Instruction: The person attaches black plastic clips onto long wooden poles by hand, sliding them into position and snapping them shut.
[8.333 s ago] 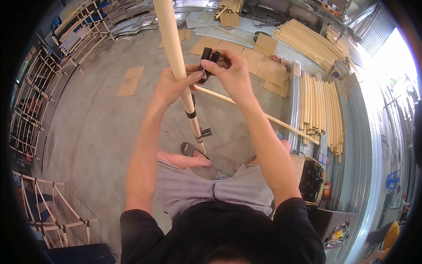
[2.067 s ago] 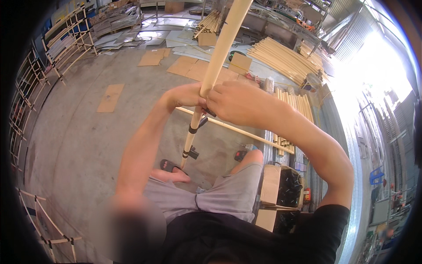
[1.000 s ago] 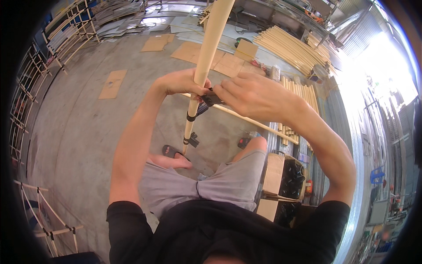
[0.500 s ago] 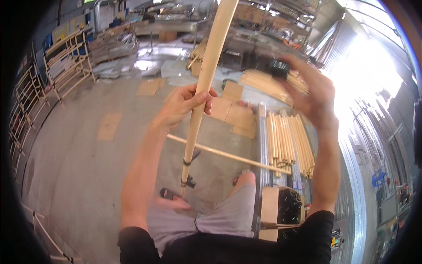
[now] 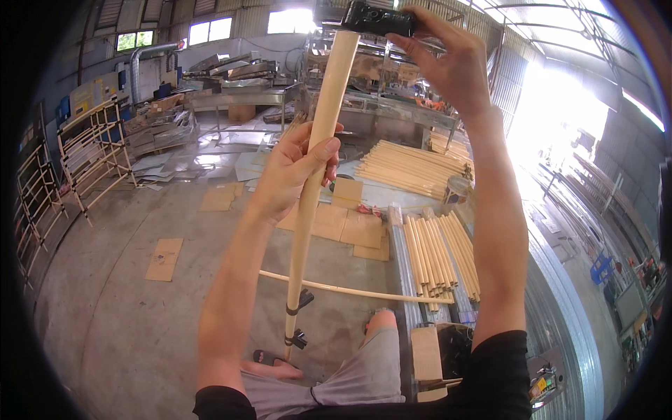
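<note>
A long cream-coloured pipe (image 5: 333,91) stands nearly upright before me, its top leaning slightly right. My left hand (image 5: 290,168) is wrapped around it at mid-height. Up at the pipe's top end, my right hand (image 5: 451,63) pinches a black pipe connector (image 5: 381,21) between thumb and fingers. The connector sits right at the pipe's rim; whether it touches or is slipped on I cannot tell. Lower on the pipe are two black fittings, an upper one (image 5: 301,302) and a lower one (image 5: 298,340), near my sandalled foot (image 5: 276,365).
Another cream pipe (image 5: 350,288) lies crosswise beyond my legs. Bundled pipes (image 5: 428,255) rest on metal rails to the right, with a longer stack (image 5: 399,168) behind. An open cardboard box (image 5: 425,352) with black parts stands by my right side. Pipe-frame racks (image 5: 91,154) stand at the left.
My right hand has moved up and left, bringing the black connector to the pipe's top end. My left hand keeps its grip on the pipe. The view has tilted upward.
</note>
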{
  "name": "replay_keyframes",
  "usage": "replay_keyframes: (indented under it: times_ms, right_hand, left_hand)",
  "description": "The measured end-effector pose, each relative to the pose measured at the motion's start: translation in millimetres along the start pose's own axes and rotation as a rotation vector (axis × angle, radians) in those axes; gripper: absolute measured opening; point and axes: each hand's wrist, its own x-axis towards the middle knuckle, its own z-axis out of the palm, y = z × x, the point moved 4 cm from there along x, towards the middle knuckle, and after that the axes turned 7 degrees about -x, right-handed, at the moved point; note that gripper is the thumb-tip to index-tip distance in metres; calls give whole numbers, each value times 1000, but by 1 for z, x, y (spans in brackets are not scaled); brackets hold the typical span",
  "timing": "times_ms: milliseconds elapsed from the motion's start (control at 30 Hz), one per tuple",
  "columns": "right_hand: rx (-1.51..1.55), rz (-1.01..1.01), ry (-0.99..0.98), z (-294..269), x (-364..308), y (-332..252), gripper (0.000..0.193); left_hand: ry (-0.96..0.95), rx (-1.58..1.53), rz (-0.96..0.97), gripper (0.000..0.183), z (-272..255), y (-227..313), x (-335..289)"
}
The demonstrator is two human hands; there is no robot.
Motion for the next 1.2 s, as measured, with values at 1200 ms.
replay_keyframes:
  times_ms: [1200]
  right_hand:
    - [41, -269, -26, -12, 10, 4, 47]
  left_hand:
    - [244, 96, 159, 38, 12, -5, -8]
